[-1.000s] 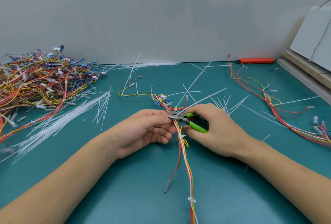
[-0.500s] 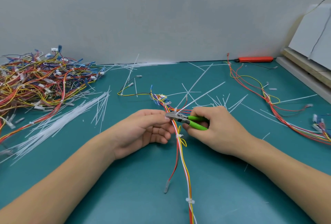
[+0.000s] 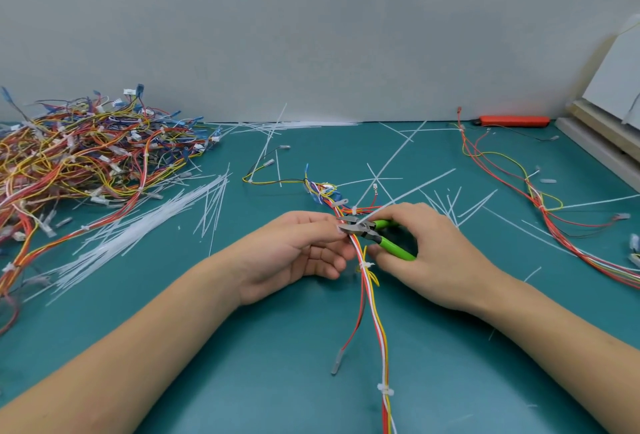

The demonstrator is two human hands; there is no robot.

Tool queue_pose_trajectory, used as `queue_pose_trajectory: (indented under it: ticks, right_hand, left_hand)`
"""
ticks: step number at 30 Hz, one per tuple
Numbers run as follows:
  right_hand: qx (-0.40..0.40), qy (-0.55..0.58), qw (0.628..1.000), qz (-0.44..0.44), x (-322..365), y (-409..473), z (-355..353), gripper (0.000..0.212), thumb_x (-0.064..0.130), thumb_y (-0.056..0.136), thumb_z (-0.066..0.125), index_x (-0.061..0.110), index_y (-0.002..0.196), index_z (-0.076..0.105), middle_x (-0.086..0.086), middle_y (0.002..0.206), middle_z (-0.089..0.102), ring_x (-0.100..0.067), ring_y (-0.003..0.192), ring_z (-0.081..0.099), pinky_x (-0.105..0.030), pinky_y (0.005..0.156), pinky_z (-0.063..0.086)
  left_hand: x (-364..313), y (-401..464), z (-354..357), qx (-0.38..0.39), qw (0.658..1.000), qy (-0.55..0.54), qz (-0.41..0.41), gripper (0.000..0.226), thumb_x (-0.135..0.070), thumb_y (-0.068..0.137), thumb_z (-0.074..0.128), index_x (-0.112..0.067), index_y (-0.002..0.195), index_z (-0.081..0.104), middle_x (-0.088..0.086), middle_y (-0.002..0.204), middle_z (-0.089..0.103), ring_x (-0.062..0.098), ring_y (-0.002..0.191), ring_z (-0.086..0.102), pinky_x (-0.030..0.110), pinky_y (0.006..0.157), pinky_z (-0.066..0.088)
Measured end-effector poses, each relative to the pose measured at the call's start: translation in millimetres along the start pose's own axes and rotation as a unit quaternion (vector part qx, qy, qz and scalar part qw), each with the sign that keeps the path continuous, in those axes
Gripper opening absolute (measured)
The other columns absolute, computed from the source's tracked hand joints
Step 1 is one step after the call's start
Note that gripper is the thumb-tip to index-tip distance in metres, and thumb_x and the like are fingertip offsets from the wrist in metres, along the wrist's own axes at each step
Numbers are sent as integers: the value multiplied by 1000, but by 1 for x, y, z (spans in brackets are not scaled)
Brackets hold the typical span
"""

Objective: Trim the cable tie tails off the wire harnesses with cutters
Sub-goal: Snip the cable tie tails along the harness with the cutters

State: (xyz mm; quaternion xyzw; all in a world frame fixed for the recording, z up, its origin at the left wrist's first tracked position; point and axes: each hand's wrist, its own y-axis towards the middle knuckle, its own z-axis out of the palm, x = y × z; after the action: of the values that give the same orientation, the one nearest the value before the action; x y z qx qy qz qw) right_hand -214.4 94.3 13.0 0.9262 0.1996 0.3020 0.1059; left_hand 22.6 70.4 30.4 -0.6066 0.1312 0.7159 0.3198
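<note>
A wire harness of red, white, yellow and orange wires runs down the middle of the green mat toward me. My left hand pinches it at its upper part. My right hand grips green-handled cutters, whose metal jaws sit against the harness beside my left fingertips. A long white cable tie tail rises from that spot toward the upper right. Two white ties with short stubs sit lower on the harness.
A large heap of harnesses fills the left back of the mat. Cut white tails lie scattered left and centre. Another harness lies at the right. An orange tool rests by the wall; boards stand at the right.
The cutters' handles closed half a second ago and now stand apart again. Both hands stay at the same spot on the harness; the long tail still reaches up right.
</note>
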Motion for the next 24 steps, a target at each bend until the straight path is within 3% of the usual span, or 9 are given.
queue_pose_trajectory:
  ticks: [4, 7, 10, 12, 15, 17, 20, 24]
  right_hand:
    - [-3, -1, 1000, -4, 0, 0, 0, 32, 32, 89, 76, 32, 120, 68, 21, 107, 66, -8, 106, 56, -23, 95, 43]
    - [-11, 13, 1000, 2, -1, 0, 1, 12, 33, 88, 76, 32, 96, 67, 15, 86, 65, -11, 88, 57, -32, 83, 47]
    - [-16, 50, 999, 12, -3, 0, 2, 27, 37, 88, 78, 25, 75, 58, 3, 62, 54, -12, 60, 46, -39, 63, 45]
    - [-21, 51, 998, 15, -4, 0, 2, 31, 41, 88, 77, 25, 74, 55, 1, 60, 51, -13, 56, 41, -39, 59, 44]
    - [-23, 69, 997, 16, -3, 0, 3, 22, 39, 89, 77, 27, 81, 61, 5, 67, 58, -12, 63, 49, -40, 65, 48]
    - [-21, 50, 999, 6, -1, 0, 3, 14, 40, 89, 77, 32, 93, 66, 14, 80, 65, -9, 82, 56, -32, 77, 49]
    - [-11, 20, 1000, -3, 0, -1, 2, 29, 41, 88, 76, 36, 115, 68, 23, 103, 66, -7, 107, 54, -22, 94, 42]
    - [-5, 13, 1000, -2, 0, -1, 1, 35, 41, 88, 75, 35, 122, 67, 25, 111, 65, -7, 113, 54, -20, 100, 40]
  left_hand:
    - [0, -1, 0, -1, 1000, 3, 0, 13, -21, 91, 65, -12, 90, 75, 13, 87, 70, 17, 69, 65, 24, 64, 56]
    - [0, 0, 2, 2, 1000, 5, 0, 14, -22, 90, 66, -13, 89, 76, 12, 86, 69, 17, 68, 64, 24, 64, 56]
    - [-1, -1, 1, 5, 1000, -1, 2, 15, -22, 90, 65, -11, 92, 75, 12, 86, 69, 17, 69, 64, 24, 63, 55]
    - [-1, -2, 0, 10, 1000, 1, -1, 18, -22, 91, 64, -6, 98, 70, 12, 86, 69, 17, 69, 63, 24, 63, 54]
    - [-1, -1, 1, 3, 1000, 2, 1, 15, -22, 91, 65, -8, 93, 71, 12, 86, 69, 17, 68, 64, 24, 63, 55]
    - [-1, -1, 1, -4, 1000, -3, 1, 14, -21, 90, 65, -10, 91, 73, 13, 85, 69, 18, 67, 64, 24, 62, 55]
    - [-1, -1, 1, -4, 1000, -6, 1, 15, -21, 89, 66, -9, 93, 73, 13, 85, 69, 18, 67, 64, 24, 62, 55]
    - [-1, -1, 1, 2, 1000, -2, 0, 16, -23, 87, 69, -9, 93, 73, 13, 85, 69, 17, 68, 64, 24, 63, 55]
